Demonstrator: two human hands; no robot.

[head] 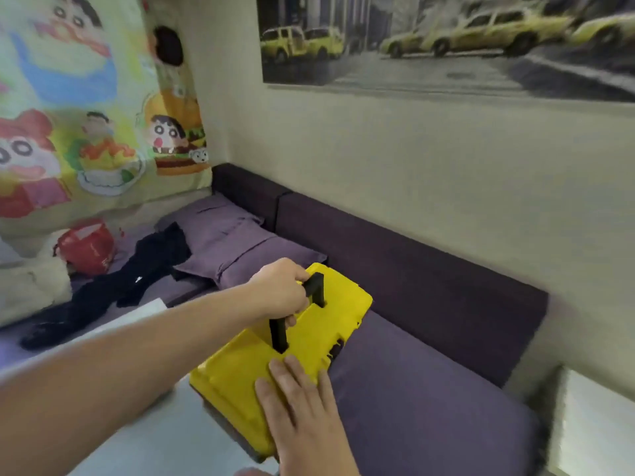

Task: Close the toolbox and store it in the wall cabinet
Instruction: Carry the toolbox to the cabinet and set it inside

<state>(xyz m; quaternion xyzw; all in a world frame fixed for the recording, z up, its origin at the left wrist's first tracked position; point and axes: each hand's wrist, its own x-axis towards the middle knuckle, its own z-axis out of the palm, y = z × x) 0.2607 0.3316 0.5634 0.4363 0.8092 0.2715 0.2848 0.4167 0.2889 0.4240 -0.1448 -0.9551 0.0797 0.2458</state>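
Observation:
The toolbox [240, 372] has a yellow lid and a black handle [313, 290], and its lid looks closed. It is tilted, low in the middle of the head view, over the edge of a white table [165, 438]. My left hand [281, 290] is wrapped around the black handle. My right hand [299, 407] lies flat on the near end of the yellow lid, fingers spread. The lid's right edge looks chipped. No wall cabinet is in sight.
A purple sofa [429, 389] runs along the wall behind the toolbox, with purple cushions [237, 242], dark clothes [144, 273] and a red bag [87, 247] at its left end. A cartoon curtain [79, 108] hangs on the left. A taxi picture [446, 39] hangs above.

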